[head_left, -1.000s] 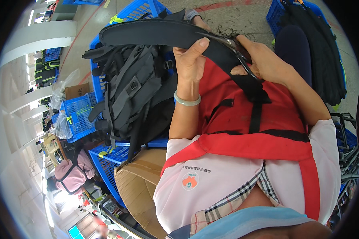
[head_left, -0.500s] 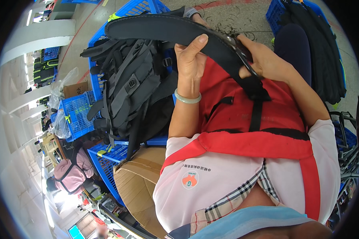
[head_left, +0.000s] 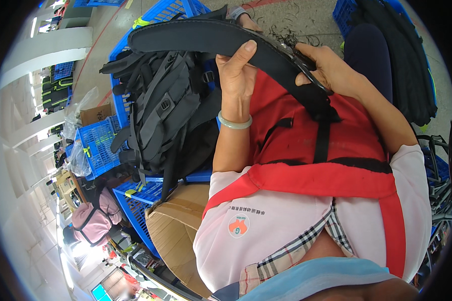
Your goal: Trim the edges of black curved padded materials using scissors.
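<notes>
A long, curved black padded strap (head_left: pixel 196 37) with stitching along its edge lies across in front of me, its near end over my red apron. My left hand (head_left: pixel 238 70) grips it around the middle, thumb on top and fingers underneath. In my right hand (head_left: pixel 331 67), against the strap's right edge, is a pair of dark metal scissors (head_left: pixel 310 75). The fingers wrap round the handles, which are partly hidden. The blades lie along the strap's edge, and their tips are hard to make out.
A blue crate (head_left: pixel 119 95) at the left is heaped with black straps (head_left: pixel 160 110). Another blue crate (head_left: pixel 427 55) at the right holds long black pieces. Black trimmings (head_left: pixel 299 37) litter the floor ahead. A cardboard box (head_left: pixel 178 226) stands at my left, and my dark-trousered knee (head_left: pixel 369 60) is beyond my right hand.
Both hands, the strap and the scissors have shifted slightly to the left. The scissors have slid a little along the strap's edge; both grips are kept.
</notes>
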Motion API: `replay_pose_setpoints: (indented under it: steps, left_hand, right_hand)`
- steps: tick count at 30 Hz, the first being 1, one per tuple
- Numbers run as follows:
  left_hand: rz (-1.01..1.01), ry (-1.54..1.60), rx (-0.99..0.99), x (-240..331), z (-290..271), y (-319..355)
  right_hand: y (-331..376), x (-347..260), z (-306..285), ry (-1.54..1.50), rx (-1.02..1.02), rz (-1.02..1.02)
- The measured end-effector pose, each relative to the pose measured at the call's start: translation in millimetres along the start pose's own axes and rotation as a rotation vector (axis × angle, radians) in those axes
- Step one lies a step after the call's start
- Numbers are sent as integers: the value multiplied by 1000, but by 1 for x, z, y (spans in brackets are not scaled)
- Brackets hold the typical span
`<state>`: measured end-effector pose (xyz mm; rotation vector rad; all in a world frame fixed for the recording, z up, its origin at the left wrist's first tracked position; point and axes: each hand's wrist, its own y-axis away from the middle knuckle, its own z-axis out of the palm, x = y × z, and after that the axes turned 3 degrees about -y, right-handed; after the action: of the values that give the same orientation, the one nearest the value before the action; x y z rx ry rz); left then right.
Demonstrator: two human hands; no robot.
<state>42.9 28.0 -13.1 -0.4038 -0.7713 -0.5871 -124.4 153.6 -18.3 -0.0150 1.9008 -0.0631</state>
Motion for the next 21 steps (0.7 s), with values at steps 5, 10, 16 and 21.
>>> replay_pose_setpoints:
  steps: [5, 10, 16, 21]
  left_hand:
    - [-28, 37, 36, 4, -2, -4]
    - [1, 49, 3, 6, -2, -8]
    - [-18, 39, -17, 3, 3, -10]
    - [-24, 43, 23, 4, 3, -12]
  right_hand:
    - [0, -2, 1, 13, 28, 95]
    - [-1, -6, -4, 171, 56, 6]
    - [-11, -23, -15, 170, 20, 18]
    - [-9, -15, -14, 108, 11, 69]
